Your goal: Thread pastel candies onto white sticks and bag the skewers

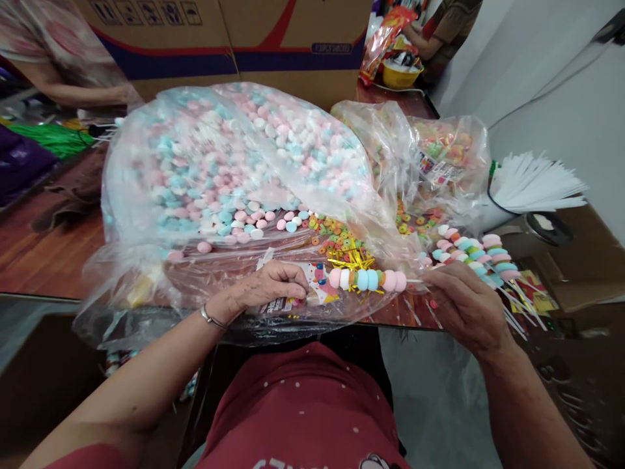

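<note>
My right hand pinches the thin white stick of a candy skewer strung with pink, white and blue marshmallow discs, held level over the table edge. My left hand is curled at the skewer's other end, fingers closed near its tip; what they grip is hidden. Behind both hands lies a big clear bag of pink, blue and white marshmallows. Small coloured ring candies and gold twist ties are spread just beyond the skewer.
Finished skewers are piled to the right, beside a bundle of white sticks. A second clear bag of sweets stands behind. Cardboard boxes line the back. Other people's arms show at far left and top right.
</note>
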A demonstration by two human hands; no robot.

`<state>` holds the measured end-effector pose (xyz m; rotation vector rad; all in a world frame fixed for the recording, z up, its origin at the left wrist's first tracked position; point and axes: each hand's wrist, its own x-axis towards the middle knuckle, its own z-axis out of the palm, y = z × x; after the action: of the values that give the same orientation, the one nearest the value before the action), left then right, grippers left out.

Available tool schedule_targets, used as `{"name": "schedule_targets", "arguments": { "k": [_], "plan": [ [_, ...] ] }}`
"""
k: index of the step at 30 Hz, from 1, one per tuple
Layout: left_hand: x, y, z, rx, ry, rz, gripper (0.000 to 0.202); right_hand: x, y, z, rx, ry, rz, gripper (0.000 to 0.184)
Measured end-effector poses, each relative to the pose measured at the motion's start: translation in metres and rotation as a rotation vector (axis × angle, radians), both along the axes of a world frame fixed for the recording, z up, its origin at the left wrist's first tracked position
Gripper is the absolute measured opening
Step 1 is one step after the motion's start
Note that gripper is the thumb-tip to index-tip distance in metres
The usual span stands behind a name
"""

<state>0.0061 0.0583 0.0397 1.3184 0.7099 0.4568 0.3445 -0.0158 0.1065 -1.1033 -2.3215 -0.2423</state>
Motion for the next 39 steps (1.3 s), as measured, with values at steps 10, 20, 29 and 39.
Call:
{"name": "schedule_targets", "arguments": {
  "k": [10,20,29,39],
  "plan": [
    [0.004,-0.002,0.009,-0.221,-0.109,0.017,0.037,-0.001,0.002,-0.008,0.06,-0.038,0.015,0.022],
    [0.002,0.002,0.006,-0.187,-0.02,0.008,0.026,-0.001,-0.014,-0.004,0.092,-0.148,0.043,0.026],
    [0.004,0.008,0.02,-0.089,0.08,-0.204,0.014,-0.01,-0.006,-0.015,-0.006,-0.125,0.055,0.02],
    [0.016,0.006,0.053,0.218,0.203,-0.371,0.009,-0.032,-0.012,-0.021,-0.316,-0.056,0.039,0.026]
  ]
}}
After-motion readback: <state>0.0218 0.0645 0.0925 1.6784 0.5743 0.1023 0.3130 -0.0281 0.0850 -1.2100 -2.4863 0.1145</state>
